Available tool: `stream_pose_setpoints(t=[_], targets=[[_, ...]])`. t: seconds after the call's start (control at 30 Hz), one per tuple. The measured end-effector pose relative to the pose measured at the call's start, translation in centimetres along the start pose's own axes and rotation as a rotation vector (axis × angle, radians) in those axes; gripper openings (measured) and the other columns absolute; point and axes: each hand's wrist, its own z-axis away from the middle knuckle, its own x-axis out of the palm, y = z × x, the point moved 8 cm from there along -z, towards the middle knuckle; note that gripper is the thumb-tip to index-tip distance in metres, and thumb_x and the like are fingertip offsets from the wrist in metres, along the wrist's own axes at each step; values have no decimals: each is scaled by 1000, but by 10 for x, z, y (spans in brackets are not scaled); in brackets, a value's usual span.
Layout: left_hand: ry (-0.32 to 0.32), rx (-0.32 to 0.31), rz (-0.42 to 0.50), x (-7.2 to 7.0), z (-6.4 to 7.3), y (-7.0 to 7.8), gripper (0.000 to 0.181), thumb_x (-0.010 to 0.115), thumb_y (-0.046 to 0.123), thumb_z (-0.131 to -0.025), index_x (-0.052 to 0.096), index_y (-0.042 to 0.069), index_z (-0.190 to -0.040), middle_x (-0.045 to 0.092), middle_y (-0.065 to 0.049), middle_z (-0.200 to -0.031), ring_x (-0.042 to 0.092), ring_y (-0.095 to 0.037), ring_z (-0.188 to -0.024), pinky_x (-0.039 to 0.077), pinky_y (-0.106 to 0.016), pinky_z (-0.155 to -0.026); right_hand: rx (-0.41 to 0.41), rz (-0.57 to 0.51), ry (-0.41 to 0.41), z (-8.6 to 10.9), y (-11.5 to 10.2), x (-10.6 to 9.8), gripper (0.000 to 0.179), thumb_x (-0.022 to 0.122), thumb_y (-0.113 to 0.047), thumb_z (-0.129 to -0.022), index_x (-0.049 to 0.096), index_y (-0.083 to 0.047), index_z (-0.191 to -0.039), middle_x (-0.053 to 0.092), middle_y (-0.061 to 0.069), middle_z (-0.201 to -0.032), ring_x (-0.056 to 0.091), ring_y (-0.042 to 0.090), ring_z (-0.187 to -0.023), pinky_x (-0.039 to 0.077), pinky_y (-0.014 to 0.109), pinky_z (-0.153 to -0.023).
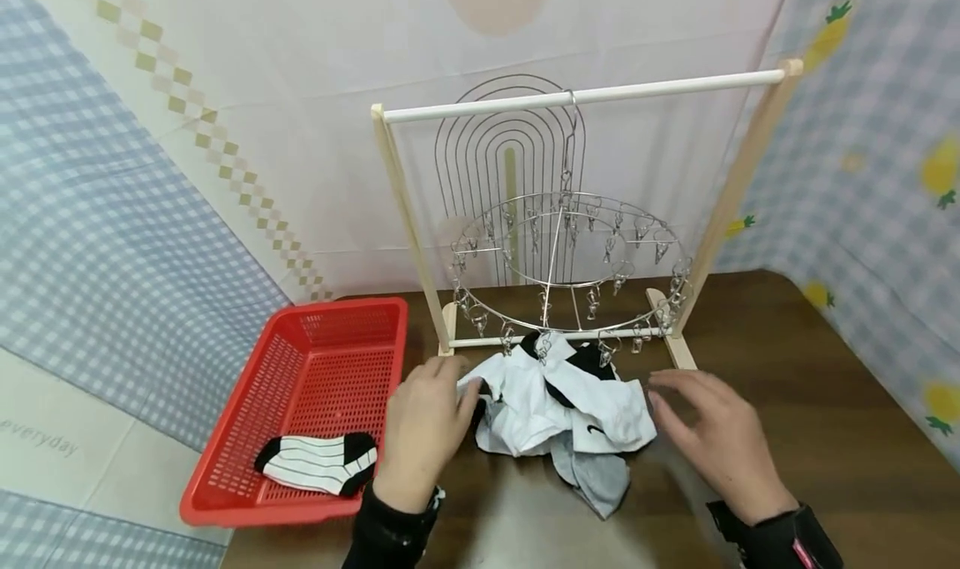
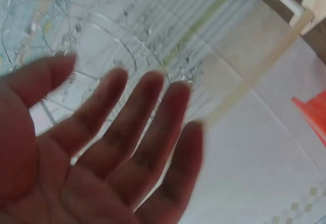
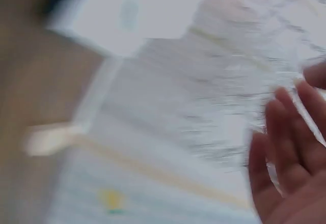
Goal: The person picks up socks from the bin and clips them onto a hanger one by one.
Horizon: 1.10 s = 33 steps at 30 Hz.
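Observation:
A heap of white, grey and black socks (image 1: pixel 525 402) lies on the brown table beneath a round wire hanger. My left hand (image 1: pixel 426 423) is at the heap's left side, its fingers relaxed and nothing in its palm in the left wrist view. On the opposite side, my right hand (image 1: pixel 716 436) hovers beside the heap with fingers loosely extended; the right wrist view is blurred but its palm holds nothing. The metal clip hanger (image 1: pixel 555 282) hangs by its hook from the rack's white bar (image 1: pixel 637 92), with many small clips around its rings.
To the left stands a red plastic basket (image 1: pixel 352 386) with a striped black-and-white pair of socks (image 1: pixel 318 462) inside. The rack's wooden posts (image 1: pixel 738 194) rise behind the heap. Patterned cloth (image 1: pixel 172 244) covers the walls around the table (image 1: pixel 825 436).

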Motion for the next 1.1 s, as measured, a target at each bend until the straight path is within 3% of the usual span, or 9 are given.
stream_pose_setpoints(t=[0.07,0.13,0.27,0.37,0.47,0.6,0.73,0.93,1.1], targets=[[101,-2,16,-5,-3,0,14,88,22,-96,83,14,-106,85,-5,-101,80,-29,-85,62,-48,-63,-123,-12,146,-15,-22,-14,25,73,-26,-107,84,-6,-117,84,13,-116,73,33,-105,52,25,-104],[159,-4,39,-8,-8,3,9,87,18,-95,83,14,-103,85,-4,-96,79,-27,-81,62,-47,-61,-226,5,186,-34,-43,-18,37,64,-36,-112,83,-5,-118,83,14,-116,71,35,-105,52,31,-106],[247,-9,95,-18,-19,11,8,86,12,-95,84,13,-103,84,-5,-94,79,-27,-78,62,-47,-60,-347,129,127,-68,-72,-10,26,74,-29,-105,83,-8,-118,82,13,-116,71,39,-104,53,56,-88],[308,-10,136,-31,-29,15,11,86,9,-96,84,13,-107,83,-7,-98,80,-28,-82,64,-47,-63,-376,201,82,-78,-79,-6,24,84,-19,-93,83,-10,-115,82,12,-111,71,37,-100,53,56,-80],[330,16,185,-41,-37,19,16,83,4,-99,84,14,-111,83,-7,-108,81,-30,-94,68,-48,-71,-370,225,66,-78,-79,-5,22,87,-12,-90,84,-10,-112,83,11,-107,71,34,-96,53,52,-78],[322,84,248,-47,-45,22,27,77,-5,-101,86,15,-118,84,-7,-128,81,-33,-115,70,-49,-94,-356,219,57,-75,-76,-6,15,84,-6,-93,83,-9,-108,81,11,-105,70,33,-92,55,49,-77],[258,189,274,-42,-51,27,34,75,-7,-102,85,15,-126,81,-8,-142,78,-35,-132,64,-51,-113,-349,212,61,-74,-73,-7,13,84,-4,-96,80,-7,-108,79,10,-105,72,34,-91,58,50,-79],[97,318,304,-25,-54,37,41,74,-6,-102,82,16,-135,76,-7,-152,67,-35,-152,54,-66,-123,-326,219,82,-73,-68,-13,24,85,5,-88,80,-6,-109,78,11,-107,75,35,-94,57,50,-74],[100,342,280,-22,-59,37,34,76,-1,-103,84,18,-130,80,-5,-145,67,-33,-152,54,-67,-122,-297,270,109,-74,-62,-17,20,86,-4,-91,81,-7,-110,80,12,-109,77,38,-95,54,52,-70]])
